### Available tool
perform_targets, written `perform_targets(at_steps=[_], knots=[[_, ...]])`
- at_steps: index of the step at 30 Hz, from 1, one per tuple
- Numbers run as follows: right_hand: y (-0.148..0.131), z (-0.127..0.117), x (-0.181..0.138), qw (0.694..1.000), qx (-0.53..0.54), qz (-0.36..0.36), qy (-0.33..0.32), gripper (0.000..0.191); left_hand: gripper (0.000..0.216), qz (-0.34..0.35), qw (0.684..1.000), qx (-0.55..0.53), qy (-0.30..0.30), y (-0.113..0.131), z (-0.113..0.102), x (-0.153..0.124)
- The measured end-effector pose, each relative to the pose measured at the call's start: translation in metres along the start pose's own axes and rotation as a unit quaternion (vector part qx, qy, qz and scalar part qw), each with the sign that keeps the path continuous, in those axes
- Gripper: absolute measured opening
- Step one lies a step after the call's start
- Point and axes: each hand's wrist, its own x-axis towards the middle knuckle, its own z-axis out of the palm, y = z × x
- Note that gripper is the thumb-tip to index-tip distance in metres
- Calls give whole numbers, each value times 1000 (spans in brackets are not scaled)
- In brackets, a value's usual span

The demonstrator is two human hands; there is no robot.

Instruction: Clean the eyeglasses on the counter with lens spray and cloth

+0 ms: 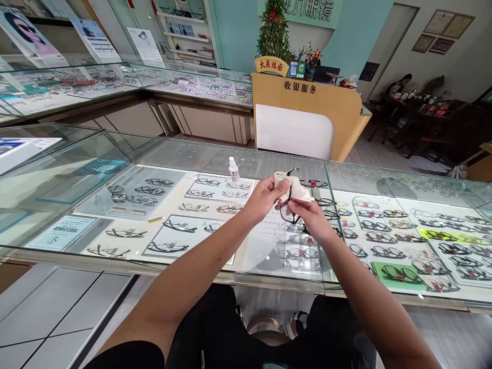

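Observation:
Above the glass counter, my left hand (269, 193) is closed around a pale cloth (302, 190), its thumb pressing the cloth against a pair of black-framed eyeglasses (289, 215). My right hand (309, 215) pinches the frame of these eyeglasses from the other side, close to the cloth. One lens rim hangs below the fingers, and a temple tip sticks out above the cloth. The rest of the frame is covered by cloth and fingers. A small white bottle (234, 170) stands upright on the glass, left of and beyond my hands.
Under the glass top of the display counter (261, 251) lie several rows of eyeglasses. A wooden cashier desk (307, 97) with a potted plant (273, 36) stands beyond. More glass showcases (192, 84) run along the back left. A person (402, 84) sits at a far-right table.

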Motion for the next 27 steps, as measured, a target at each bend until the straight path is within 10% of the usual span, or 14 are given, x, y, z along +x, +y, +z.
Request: perform_targets(at_steps=[10, 15, 21, 27], knots=[[-11, -11, -1, 995, 81, -6, 61, 28, 44, 38, 997, 31, 64, -2, -19, 12], [-27, -14, -5, 987, 123, 0, 105, 29, 49, 225, 886, 393, 96, -3, -27, 4], [-33, -15, -10, 982, 168, 63, 55, 37, 42, 347, 770, 535, 32, -6, -29, 3], [-34, -13, -13, 968, 202, 146, 13, 42, 31, 334, 768, 544, -52, -2, -18, 8]])
